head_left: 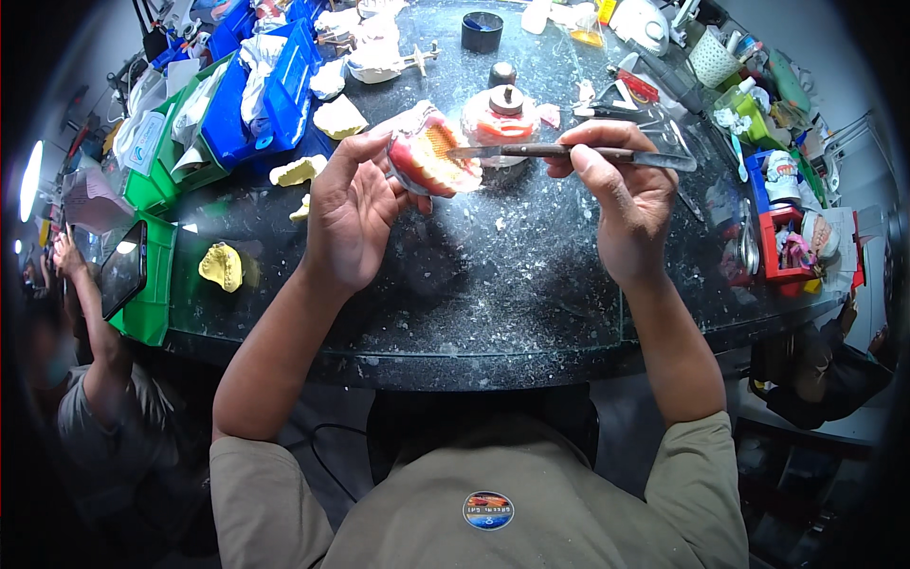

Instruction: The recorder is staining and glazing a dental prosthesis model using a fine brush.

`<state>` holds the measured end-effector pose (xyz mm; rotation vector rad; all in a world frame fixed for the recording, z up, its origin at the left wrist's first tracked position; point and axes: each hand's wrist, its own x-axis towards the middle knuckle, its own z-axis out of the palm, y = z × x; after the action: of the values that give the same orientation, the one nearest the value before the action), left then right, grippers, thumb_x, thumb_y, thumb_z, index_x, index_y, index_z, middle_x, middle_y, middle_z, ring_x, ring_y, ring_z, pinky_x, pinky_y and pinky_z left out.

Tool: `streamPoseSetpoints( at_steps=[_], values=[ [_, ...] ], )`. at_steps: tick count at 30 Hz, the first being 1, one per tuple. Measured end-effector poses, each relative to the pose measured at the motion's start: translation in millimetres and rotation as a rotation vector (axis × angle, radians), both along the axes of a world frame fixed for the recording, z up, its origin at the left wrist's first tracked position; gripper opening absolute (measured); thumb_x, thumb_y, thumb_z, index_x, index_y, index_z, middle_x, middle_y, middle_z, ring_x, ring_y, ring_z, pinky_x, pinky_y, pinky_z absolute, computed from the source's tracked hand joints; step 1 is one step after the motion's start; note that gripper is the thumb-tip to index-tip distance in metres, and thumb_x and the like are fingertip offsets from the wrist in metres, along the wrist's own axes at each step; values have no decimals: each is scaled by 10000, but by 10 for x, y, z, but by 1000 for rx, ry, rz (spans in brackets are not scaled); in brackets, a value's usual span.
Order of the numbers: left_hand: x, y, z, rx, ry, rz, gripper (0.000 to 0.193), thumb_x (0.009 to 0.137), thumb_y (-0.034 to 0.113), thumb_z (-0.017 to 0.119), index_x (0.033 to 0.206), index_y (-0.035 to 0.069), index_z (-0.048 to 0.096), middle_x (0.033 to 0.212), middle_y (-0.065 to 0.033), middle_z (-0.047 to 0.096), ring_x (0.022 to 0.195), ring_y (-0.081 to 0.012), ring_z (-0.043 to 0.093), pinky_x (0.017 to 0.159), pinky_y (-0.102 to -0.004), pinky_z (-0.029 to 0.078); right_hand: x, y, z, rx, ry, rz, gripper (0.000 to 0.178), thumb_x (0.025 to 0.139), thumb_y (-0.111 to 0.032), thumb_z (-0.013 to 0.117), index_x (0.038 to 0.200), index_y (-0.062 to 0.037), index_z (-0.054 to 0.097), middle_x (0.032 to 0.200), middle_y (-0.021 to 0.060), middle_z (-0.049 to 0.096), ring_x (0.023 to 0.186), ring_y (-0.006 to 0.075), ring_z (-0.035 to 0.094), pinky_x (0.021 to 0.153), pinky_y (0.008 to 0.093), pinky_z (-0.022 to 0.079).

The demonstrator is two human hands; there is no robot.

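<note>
My left hand (355, 209) is closed around a dental model (431, 156) with pink-red wax and a row of pale teeth, held above the bench. A yellowish mesh-like patch shows on its inner side. My right hand (626, 190) grips a wax knife (559, 151) by its dark wooden handle. The knife's thin left end touches or lies just over the patch; the broad metal blade at the other end sticks out past my right hand. Just behind the model stands a glass spirit lamp (502, 114) with a dark metal neck and reddish matter on it.
Plaster pieces (222, 266) lie on the dark, speckled bench (493, 313). Blue bins (251, 133) and green bins (152, 284) line the left, with a phone (124, 270) on one. A black cup (482, 32) stands at the back. Tools and a red tray (785, 248) crowd the right. Another person sits left.
</note>
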<state>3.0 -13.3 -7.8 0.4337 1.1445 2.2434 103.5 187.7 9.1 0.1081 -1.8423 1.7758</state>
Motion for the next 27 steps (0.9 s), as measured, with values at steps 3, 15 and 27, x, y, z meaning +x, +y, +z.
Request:
streamPoseSetpoints(
  at_steps=[3, 15, 27],
  values=[
    [-1, 4, -6, -13, -2, 32, 401, 923, 327, 367, 1118, 3, 501, 1062, -119, 579, 909, -168, 572, 729, -291, 458, -18, 13, 0, -4, 36, -9, 136, 851, -41, 533, 948, 36, 588, 820, 91, 632, 752, 134, 625, 739, 264, 505],
    [1, -5, 1, 7, 29, 15, 407, 927, 318, 353, 1129, -2, 505, 1069, -109, 586, 920, -162, 582, 726, -292, 450, -90, 145, -16, -52, 87, -138, 152, 866, -53, 510, 958, 37, 591, 827, 132, 643, 729, 167, 624, 734, 281, 507],
    [-4, -6, 0, -9, 32, 18, 424, 871, 348, 480, 1101, -7, 508, 1047, -114, 604, 910, -181, 588, 732, -310, 471, -182, 324, -113, -264, 0, -128, 166, 882, -134, 558, 997, -19, 592, 841, 100, 682, 743, 123, 656, 679, 222, 463]
  ],
)
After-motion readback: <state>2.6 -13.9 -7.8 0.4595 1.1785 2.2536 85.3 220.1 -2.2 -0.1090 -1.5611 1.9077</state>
